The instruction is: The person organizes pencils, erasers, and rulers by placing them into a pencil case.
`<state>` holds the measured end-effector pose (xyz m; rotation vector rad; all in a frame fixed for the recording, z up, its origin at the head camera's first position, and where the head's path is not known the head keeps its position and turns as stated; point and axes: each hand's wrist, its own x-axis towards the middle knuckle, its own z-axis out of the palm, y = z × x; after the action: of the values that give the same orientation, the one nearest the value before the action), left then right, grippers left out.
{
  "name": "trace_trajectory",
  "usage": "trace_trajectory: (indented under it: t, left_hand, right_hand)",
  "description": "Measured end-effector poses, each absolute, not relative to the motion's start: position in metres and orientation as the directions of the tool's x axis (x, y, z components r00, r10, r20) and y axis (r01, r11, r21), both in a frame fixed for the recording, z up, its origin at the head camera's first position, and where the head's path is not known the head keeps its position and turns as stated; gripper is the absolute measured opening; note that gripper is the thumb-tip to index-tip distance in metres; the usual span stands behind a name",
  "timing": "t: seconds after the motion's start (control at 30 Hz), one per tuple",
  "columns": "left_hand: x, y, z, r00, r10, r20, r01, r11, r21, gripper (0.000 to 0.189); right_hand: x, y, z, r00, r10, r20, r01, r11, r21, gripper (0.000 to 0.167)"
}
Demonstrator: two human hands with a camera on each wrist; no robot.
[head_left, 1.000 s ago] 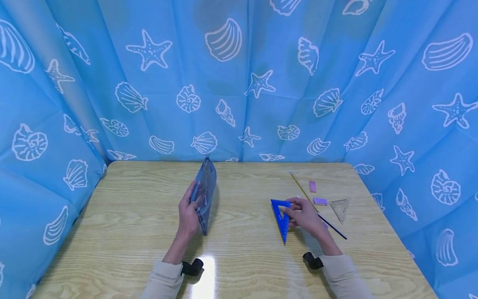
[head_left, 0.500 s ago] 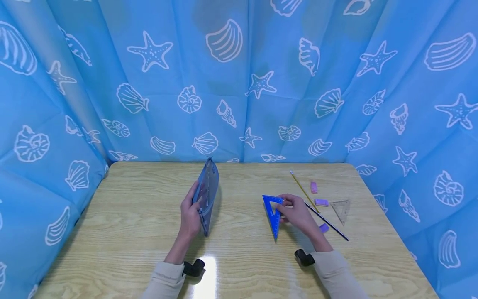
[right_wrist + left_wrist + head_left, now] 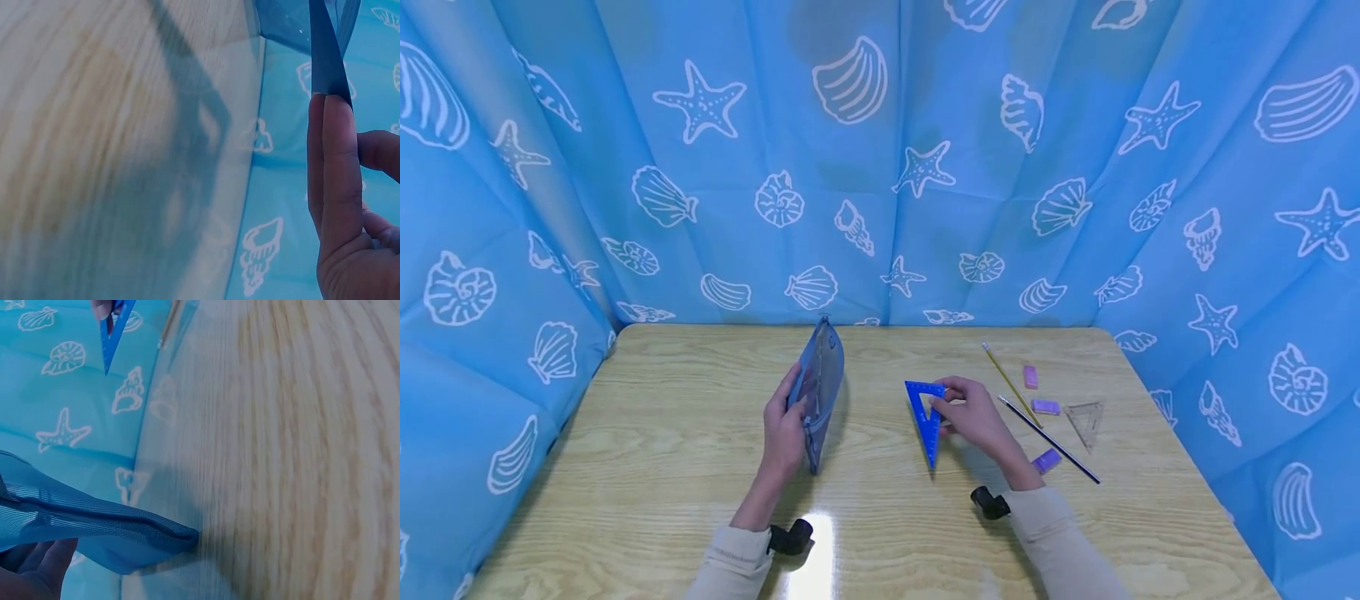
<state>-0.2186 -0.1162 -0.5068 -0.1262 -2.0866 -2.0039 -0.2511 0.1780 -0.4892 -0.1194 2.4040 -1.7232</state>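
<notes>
Head view: the left hand (image 3: 785,429) grips a translucent blue pouch (image 3: 826,392) by its left side, thumb at the parted mouth. Right hand (image 3: 977,415) pinches a blue set square (image 3: 930,437) near its upper right corner, long point downward, between the pouch and the items at right on the wooden table (image 3: 692,408). Pouch and set square stand apart.

Only this view gives the full layout at right: yellow pencil (image 3: 1012,384), dark pencil (image 3: 1049,440), purple erasers (image 3: 1046,407) (three), clear set square (image 3: 1085,407). Shell-print curtain (image 3: 865,167) behind.

Right wrist view: the blue set square is seen edge-on, a narrow dark blade, with two straight fingers along one face and the thumb at the other; a shadow falls on the table. This finger placement is hard to read from the head camera.

Left wrist view: the pouch shows a fine ribbed weave and a dark seam, details lost from above. Fingers lie beneath it, cropped by the frame. Set square cut off at the top edge.

Unclear: the pouch's contents, and whether its base touches the table. Clear set square faint against the wood grain.
</notes>
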Motion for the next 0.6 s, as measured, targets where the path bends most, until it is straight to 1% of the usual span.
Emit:
trace_trajectory:
  t: [0.23, 0.43, 0.6]
  left_hand:
    - [-0.217, -0.117, -0.507, -0.973, -0.104, 0.207, 0.203, 0.045, 0.978, 0.065]
    - [-0.217, -0.116, -0.508, -0.968, -0.09, 0.234, 0.231, 0.037, 0.972, 0.063]
    - [-0.216, -0.116, -0.507, -0.963, -0.091, 0.252, 0.249, 0.045, 0.967, 0.065]
  right_hand:
    - [-0.262, 0.165, -0.478, -0.98, -0.188, -0.059, -0.013, 0.357, -0.934, 0.035]
    - [-0.27, 0.154, -0.468, -0.981, -0.185, -0.057, -0.012, 0.351, -0.936, 0.039]
    - [-0.275, 0.144, -0.458, -0.981, -0.189, -0.043, -0.021, 0.327, -0.945, 0.04]
